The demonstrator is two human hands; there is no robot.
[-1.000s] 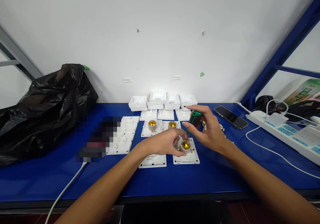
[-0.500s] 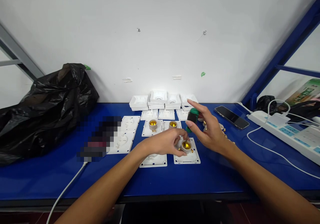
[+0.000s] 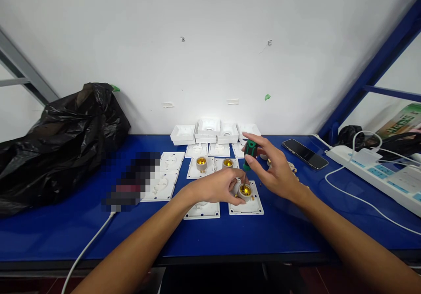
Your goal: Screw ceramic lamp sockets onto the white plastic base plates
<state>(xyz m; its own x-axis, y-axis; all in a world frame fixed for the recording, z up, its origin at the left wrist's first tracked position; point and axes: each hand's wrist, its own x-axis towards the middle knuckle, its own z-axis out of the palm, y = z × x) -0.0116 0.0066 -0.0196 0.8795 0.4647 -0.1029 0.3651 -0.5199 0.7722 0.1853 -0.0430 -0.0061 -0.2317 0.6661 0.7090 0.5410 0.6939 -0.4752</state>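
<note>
Blue bench (image 3: 66, 237) runs the full width of my feed, white wall (image 3: 197, 44) behind it. Black bag (image 3: 55, 145) slumped at far left, on the bench and against the wall. Power strip (image 3: 378, 175) at far right, its white cable (image 3: 355, 197) looping across the blue. Phone (image 3: 303, 154) lies flat, just left of the strip. White trays (image 3: 213, 132) sit in a row at the wall; flat white plates (image 3: 166, 173) spread in front of them, two carrying brass-lined sockets (image 3: 201, 164).

Left hand (image 3: 215, 188): fingers curled, pinching the rim of the socket (image 3: 245, 191) that stands on the nearest right plate (image 3: 246, 204), mid-bench.

Right hand (image 3: 274, 171): thumb and forefinger pressed onto the green handle of the screwdriver (image 3: 250, 151), other fingers loosely spread. Driver stands near upright, shaft pointing down into the socket; tip looks to be inside the brass, though I cannot tell if it touches. Small brass bits (image 3: 292, 169) lie behind the right hand.
</note>
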